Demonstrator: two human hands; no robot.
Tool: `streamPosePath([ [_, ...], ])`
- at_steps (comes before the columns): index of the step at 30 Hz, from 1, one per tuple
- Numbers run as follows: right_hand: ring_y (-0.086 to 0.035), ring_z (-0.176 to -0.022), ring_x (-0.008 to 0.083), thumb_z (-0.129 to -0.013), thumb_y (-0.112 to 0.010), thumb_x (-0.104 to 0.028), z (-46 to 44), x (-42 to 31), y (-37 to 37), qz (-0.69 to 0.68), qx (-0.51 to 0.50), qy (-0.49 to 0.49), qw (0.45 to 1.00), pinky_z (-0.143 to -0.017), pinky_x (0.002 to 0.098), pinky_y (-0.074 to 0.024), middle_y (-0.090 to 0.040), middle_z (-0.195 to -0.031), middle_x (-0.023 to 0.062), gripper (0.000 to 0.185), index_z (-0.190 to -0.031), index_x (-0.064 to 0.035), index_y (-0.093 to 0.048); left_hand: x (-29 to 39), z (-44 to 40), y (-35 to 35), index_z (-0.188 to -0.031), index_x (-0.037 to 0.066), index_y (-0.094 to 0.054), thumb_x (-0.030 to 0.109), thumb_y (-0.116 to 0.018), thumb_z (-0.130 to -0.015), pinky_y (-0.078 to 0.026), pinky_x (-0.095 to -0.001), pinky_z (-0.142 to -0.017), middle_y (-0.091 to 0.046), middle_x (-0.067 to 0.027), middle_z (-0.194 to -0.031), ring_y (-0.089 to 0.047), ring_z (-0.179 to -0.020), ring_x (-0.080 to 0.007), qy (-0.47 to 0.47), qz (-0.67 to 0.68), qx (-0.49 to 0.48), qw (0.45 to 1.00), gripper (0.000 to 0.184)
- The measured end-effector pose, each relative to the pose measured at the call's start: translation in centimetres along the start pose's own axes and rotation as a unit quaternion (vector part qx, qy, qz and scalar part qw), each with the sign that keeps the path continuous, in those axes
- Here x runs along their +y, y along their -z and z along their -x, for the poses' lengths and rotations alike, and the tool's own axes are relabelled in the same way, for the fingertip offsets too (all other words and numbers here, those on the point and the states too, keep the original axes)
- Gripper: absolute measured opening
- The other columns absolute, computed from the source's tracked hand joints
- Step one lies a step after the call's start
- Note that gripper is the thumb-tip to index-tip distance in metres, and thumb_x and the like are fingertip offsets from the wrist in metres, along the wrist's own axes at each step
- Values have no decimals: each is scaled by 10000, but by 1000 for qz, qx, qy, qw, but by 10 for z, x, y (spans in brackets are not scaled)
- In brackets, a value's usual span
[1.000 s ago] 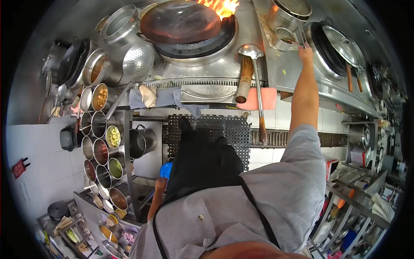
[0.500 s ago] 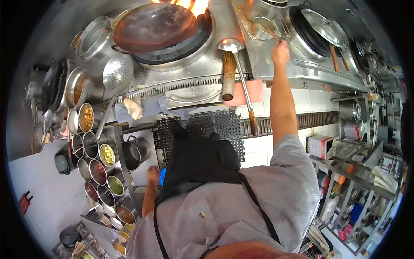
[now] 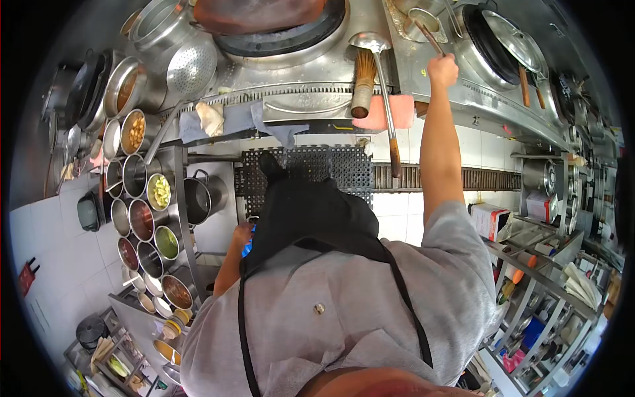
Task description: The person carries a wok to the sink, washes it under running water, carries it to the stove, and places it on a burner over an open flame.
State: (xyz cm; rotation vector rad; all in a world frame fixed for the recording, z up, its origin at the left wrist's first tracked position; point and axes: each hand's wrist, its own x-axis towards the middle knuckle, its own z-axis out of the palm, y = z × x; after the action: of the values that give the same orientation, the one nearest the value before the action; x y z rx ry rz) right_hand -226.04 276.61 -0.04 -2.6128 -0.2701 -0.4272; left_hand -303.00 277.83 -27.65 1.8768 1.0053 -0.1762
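My right hand (image 3: 442, 70) is closed round the wooden handle of a utensil (image 3: 430, 38) and is stretched out to the far right. The utensil's tip reaches into a small metal pot (image 3: 414, 32) on the steel counter; its head is hidden, so I cannot tell its kind. Low on the left, beside my black apron, my left hand (image 3: 243, 233) is closed on a blue object (image 3: 247, 248), mostly hidden by the hand and the apron. A large wok (image 3: 258, 16) rests tilted over the burner at the top, partly cut off by the view.
A ladle (image 3: 386, 99) and a bamboo brush (image 3: 362, 86) lie by the counter edge, near a pink cloth (image 3: 383, 111). To the left stand a perforated skimmer (image 3: 192, 69) and several steel pots of sauces and ingredients (image 3: 141, 220). A lidded wok (image 3: 512, 43) stands at right.
The view has tipped downward, so the flames and the wok's upper part have left the picture. The blue object has come up with my left hand; my right hand still grips the wooden handle.
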Motion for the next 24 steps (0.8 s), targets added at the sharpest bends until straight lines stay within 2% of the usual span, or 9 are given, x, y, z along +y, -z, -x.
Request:
streamPosePath([
  [3, -637, -820, 395, -850, -567, -261, 38, 9, 17, -156, 38, 14, 987, -721, 502, -473, -657, -826, 228, 269, -923, -3, -594, 9, 8, -11, -956, 84, -647, 223, -503, -868, -488, -376, -510, -616, -92, -749, -610, -631, -195, 79, 23, 18, 996, 219],
  [7, -624, -658, 415, -870, -564, -272, 153, 0, 36, -277, -26, 131, 951, -624, 494, -484, -645, -768, 231, 267, -933, -14, -597, 26, 17, -25, -922, 65, -650, 232, -483, -865, -493, -428, -535, -622, -115, -744, -620, -658, -212, 138, 37, 45, 989, 243],
  [9, -619, -609, 412, -873, -553, -245, 212, -23, 51, -276, -100, 142, 945, -582, 506, -492, -632, -716, 226, 224, -906, -25, -580, -29, 2, -51, -897, 45, -648, 264, -473, -867, -491, -422, -541, -621, -118, -728, -621, -656, -228, -63, -108, 101, 987, 282],
  [13, -625, -599, 405, -857, -555, -213, 272, -37, 36, -141, -168, 241, 945, -566, 519, -496, -619, -659, 221, 195, -854, -17, -561, 27, -23, -32, -878, 15, -639, 256, -506, -865, -479, -355, -535, -613, -105, -697, -601, -612, -199, -151, -220, 23, 963, 275],
  [14, -628, -602, 403, -818, -586, -203, 275, -41, 39, -115, -210, 242, 940, -573, 507, -503, -631, -686, 225, 203, -835, -2, -561, 58, -22, -24, -876, 18, -641, 235, -527, -863, -469, -328, -542, -610, -98, -691, -588, -606, -179, 57, 1, 40, 998, 245],
  [15, -628, -602, 403, -818, -586, -203, 272, -46, 40, -120, -207, 245, 940, -573, 507, -503, -631, -686, 225, 203, -835, -2, -561, 79, -26, -16, -874, 21, -643, 214, -549, -860, -458, -302, -550, -607, -91, -686, -574, -599, -158, 258, 225, 55, 938, 215],
  [19, -656, -712, 396, -779, -588, -187, 254, -70, 50, -29, -292, 304, 906, -646, 493, -520, -653, -745, 231, 230, -878, 16, -547, 68, -59, -6, -890, 43, -653, 178, -576, -847, -426, -273, -522, -594, -68, -674, -533, -572, -119, 185, 330, 82, 922, 161],
  [21, -657, -776, 401, -806, -543, -212, 249, -83, 43, 5, -324, 296, 899, -710, 501, -514, -661, -789, 232, 313, -1002, 30, -512, 98, -69, 17, -964, 34, -649, 198, -591, -851, -475, -314, -588, -640, -110, -736, -602, -635, -182, 185, 250, 89, 946, 207],
  [24, -654, -833, 400, -833, -509, -235, 245, -90, 32, 8, -359, 320, 877, -749, 500, -510, -665, -853, 237, 361, -1073, 33, -476, 143, -93, 54, -1069, 6, -614, 216, -599, -865, -504, -370, -751, -671, -178, -888, -653, -831, -288, -5, 50, 177, 983, 293],
])
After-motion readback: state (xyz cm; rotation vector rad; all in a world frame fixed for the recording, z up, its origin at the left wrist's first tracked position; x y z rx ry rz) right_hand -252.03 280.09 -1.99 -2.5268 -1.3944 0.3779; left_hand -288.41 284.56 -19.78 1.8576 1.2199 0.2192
